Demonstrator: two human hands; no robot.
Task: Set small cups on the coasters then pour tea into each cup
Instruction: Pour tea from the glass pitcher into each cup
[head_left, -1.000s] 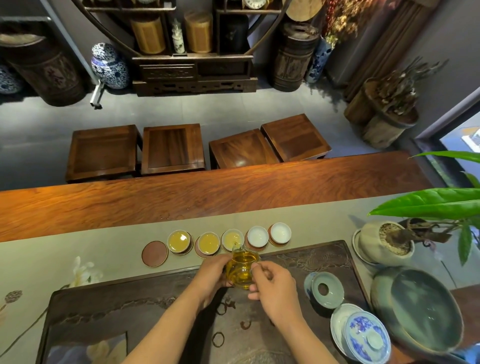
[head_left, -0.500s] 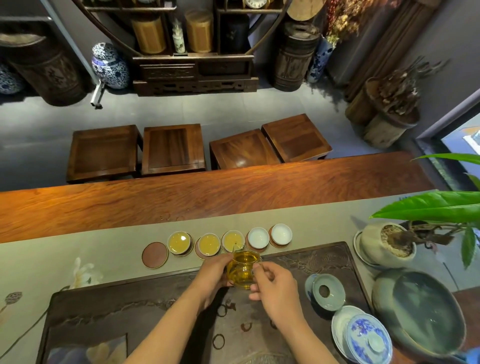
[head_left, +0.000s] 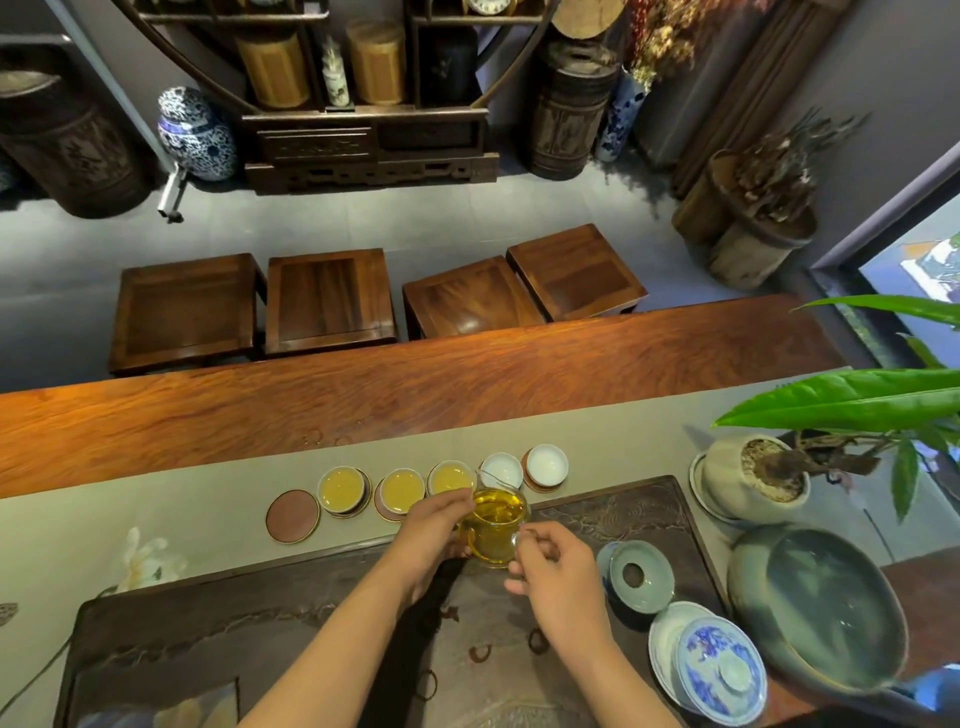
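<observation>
Head view: your two hands meet over the dark tray (head_left: 649, 514) on the counter (head_left: 363, 395). Your left hand (head_left: 434, 530) is curled against the left side of a glass pitcher (head_left: 496, 530), fingers bent around its wall. Your right hand (head_left: 558, 577) is closed at the pitcher's right side, thumb and fingers pinched where the handle would be; the handle itself is hidden. The pitcher is upright and holds amber tea nearly to the brim.

Just beyond your hands runs a row of coasters with cups. Beyond your left hand sit three cups filled with yellow tea: the first cup (head_left: 341, 488), the second cup (head_left: 401, 489) and the third cup (head_left: 449, 478), which your left fingertips partly cover. Directly beyond the pitcher is a white fourth cup (head_left: 501, 469), and beside it, further right, a white fifth cup (head_left: 546, 464); both look empty. Left of the first cup lies a bare coaster (head_left: 292, 516).

Right of your right hand stands a celadon lid (head_left: 640, 576), then a blue gaiwan (head_left: 719, 670) and a large bowl (head_left: 826, 597).
</observation>
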